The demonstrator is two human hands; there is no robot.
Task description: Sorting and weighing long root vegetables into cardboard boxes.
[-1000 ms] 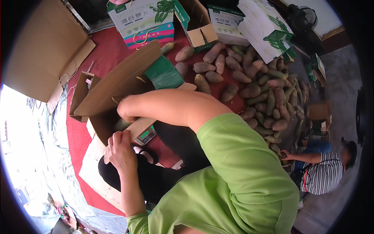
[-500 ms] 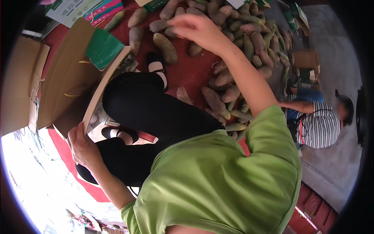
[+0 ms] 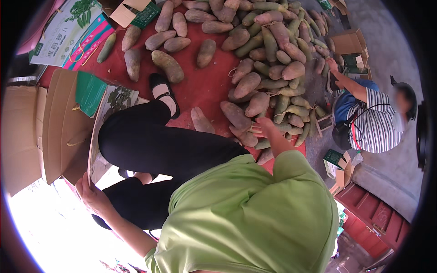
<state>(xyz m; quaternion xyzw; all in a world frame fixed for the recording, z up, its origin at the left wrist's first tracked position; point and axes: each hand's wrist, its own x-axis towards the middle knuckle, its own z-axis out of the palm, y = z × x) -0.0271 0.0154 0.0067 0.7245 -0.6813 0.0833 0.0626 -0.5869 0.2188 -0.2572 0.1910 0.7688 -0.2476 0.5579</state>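
Note:
My left hand (image 3: 93, 195) is closed on the near edge of an open cardboard box (image 3: 59, 123), which stands by my left leg. Its thumb and fingers pinch the board's rim. My right hand (image 3: 265, 128) is low at the near edge of a heap of muddy, radish-like root vegetables, with its fingers stretched out and apart. Right beside its fingertips lies a brownish root vegetable (image 3: 246, 138); whether they touch it I cannot tell. A larger pinkish-brown one (image 3: 235, 115) rests just beyond. The inside of the box is mostly hidden by its wall and my leg.
More roots (image 3: 167, 66) lie scattered on the red ground sheet (image 3: 195, 86) past my foot. Printed cartons (image 3: 68, 32) stand at the far left. On the right a person in a striped top (image 3: 375, 127) crouches near small open boxes (image 3: 348, 43). A red door-like panel (image 3: 373, 218) is at lower right.
My right hand has come down from above the far roots, toward me and to the right, to the near edge of the heap. My left hand stays on the box edge. The view has shifted.

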